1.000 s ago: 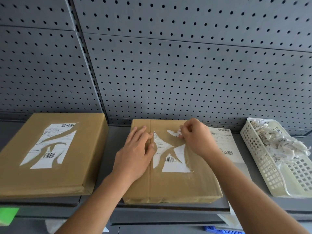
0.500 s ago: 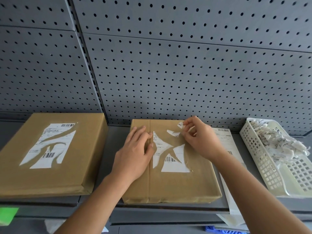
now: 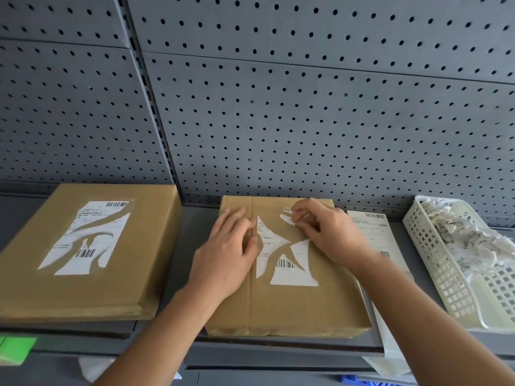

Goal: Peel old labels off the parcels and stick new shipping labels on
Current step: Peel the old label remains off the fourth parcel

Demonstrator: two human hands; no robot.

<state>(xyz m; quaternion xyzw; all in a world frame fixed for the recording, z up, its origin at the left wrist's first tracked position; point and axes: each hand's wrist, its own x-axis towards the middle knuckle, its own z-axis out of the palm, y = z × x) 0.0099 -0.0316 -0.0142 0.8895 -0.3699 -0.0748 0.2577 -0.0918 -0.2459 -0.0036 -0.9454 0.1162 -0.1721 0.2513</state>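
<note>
A brown parcel (image 3: 284,305) lies on the grey shelf in front of me, with torn white remains of an old label (image 3: 289,267) on its top. My left hand (image 3: 225,254) rests flat on the parcel's left half, fingers straight. My right hand (image 3: 326,235) pinches a small white label scrap (image 3: 287,218) near the parcel's far edge. A second brown parcel (image 3: 83,254) with a partly torn label (image 3: 86,238) lies to the left. A sheet of new labels (image 3: 373,232) sticks out from beside the middle parcel on the right.
A white plastic basket (image 3: 434,263) at the right holds several crumpled label scraps. A grey pegboard wall (image 3: 278,121) rises behind the shelf. Below the shelf edge I see something green (image 3: 15,351) at the left and something blue (image 3: 359,381) at the right.
My right hand lifted slightly with a scrap half a second ago and is now back down on the label remains near the far edge. My left hand has stayed in place.
</note>
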